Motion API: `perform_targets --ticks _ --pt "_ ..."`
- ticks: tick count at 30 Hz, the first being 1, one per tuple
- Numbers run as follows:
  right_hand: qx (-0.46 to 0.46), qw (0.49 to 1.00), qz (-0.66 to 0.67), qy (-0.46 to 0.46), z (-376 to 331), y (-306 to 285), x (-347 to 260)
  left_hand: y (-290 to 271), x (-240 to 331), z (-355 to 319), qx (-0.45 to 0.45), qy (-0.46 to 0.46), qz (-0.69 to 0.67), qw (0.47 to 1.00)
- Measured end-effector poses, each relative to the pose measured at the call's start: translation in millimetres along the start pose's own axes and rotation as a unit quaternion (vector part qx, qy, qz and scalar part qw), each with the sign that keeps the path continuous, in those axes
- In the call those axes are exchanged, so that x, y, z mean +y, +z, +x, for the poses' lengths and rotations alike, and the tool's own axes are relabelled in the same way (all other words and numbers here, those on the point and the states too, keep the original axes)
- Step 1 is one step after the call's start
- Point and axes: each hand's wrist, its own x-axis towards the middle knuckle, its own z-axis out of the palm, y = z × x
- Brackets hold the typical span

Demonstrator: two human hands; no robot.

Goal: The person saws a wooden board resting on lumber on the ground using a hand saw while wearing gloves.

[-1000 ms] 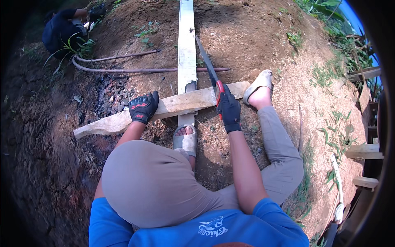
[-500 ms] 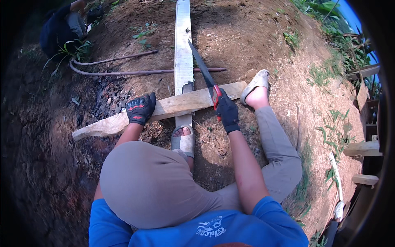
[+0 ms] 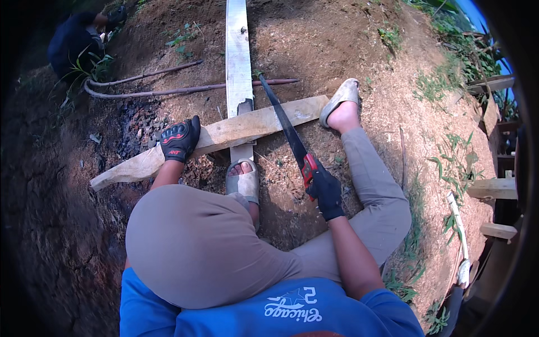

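One beam (image 3: 224, 133) of rough, pale wood lies slantwise in front of the person, and one saw (image 3: 289, 130) has its blade crossing it near the beam's right end; whether the teeth touch the wood I cannot tell. Two hands are at work, both in black gloves. The left hand (image 3: 181, 138), on the left half of the beam, is curled over it and has hold of it, the fingertips hidden on the far side. The right hand (image 3: 327, 191), on the near side of the beam, is closed round the saw's one red and black handle.

One long white plank (image 3: 239, 56) runs under the beam, mostly beyond it, with a short end showing on the near side. Two sandals are on the person's feet: the left sandal (image 3: 242, 182) on the near side of the beam, by that short end, and the right sandal (image 3: 338, 101) just beside the beam's right end. Beyond the beam lies one bent stick (image 3: 157, 91) with two arms, the lower meeting the plank. Farther beyond, to the left, is one other person (image 3: 73, 42) in dark clothes.
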Motion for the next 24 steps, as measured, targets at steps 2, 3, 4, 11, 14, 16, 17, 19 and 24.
perform_targets --ticks 2,3,4,11,14,16,17,19,24 --pt "-0.029 0.972 0.187 0.142 3.6 -15.6 -21.7 -4.9 -0.2 4.2 -0.047 0.001 0.011 0.999" --pt "-0.011 0.961 0.24 0.14 3.5 -11.3 -13.7 -5.0 1.1 -1.5 -0.028 0.037 0.02 0.999" --pt "0.012 0.947 0.292 0.136 6.5 -10.5 -5.8 -6.1 3.6 -0.2 -0.033 0.042 0.015 0.998" --pt "-0.009 0.951 0.294 0.096 29.9 -19.4 -66.1 2.6 -5.4 2.8 -0.038 0.093 0.064 0.993" --pt "0.1 0.978 0.182 0.009 37.8 5.6 -27.8 1.4 -10.3 3.1 -0.05 0.099 0.032 0.993" --pt "0.144 0.956 0.256 0.016 44.0 15.7 7.0 1.7 -1.8 1.5 -0.02 0.086 -0.011 0.996" --pt "0.118 0.971 0.21 -0.008 47.5 6.9 13.3 -0.3 -1.7 1.2 -0.006 0.08 -0.028 0.996" --pt "0.1 0.979 0.175 -0.006 54.9 0.9 14.3 -2.6 -1.3 -2.1 -0.011 0.068 -0.034 0.997" --pt "0.134 0.897 0.405 0.116 50.4 6.9 -15.3 0.6 -6.9 -0.1 -0.03 0.08 0.008 0.996"
